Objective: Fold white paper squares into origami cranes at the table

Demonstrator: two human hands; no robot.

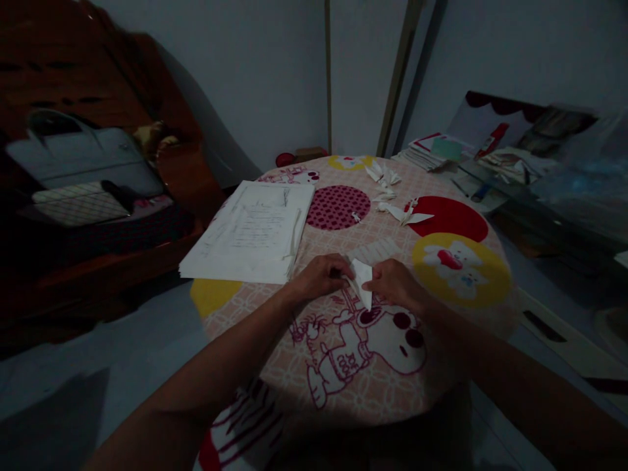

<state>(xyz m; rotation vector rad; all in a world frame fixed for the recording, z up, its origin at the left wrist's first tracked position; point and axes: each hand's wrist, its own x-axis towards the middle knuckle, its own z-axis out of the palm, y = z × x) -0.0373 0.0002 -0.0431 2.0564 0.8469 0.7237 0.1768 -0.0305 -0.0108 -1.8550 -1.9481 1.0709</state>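
Note:
A small piece of folded white paper (362, 278) is held between my hands above the patterned tablecloth (353, 392). My left hand (324, 275) pinches its left side, fingers closed. On the right edge, my right hand (392, 281) grips it between thumb and fingers. The paper narrows to a point at the bottom. Just beyond my hands lies a pale, creased strip (375, 250). Farther back are a folded paper bird (407, 216) with pointed ends and several more folded white paper pieces (383, 175).
A thick stack of printed sheets (250, 229) lies on the table's left. Papers (432, 154) and a glass-topped surface (495, 190) adjoin the far right. A wooden bench (181, 163) at left holds a grey handbag (88, 160) and a quilted pouch (81, 204).

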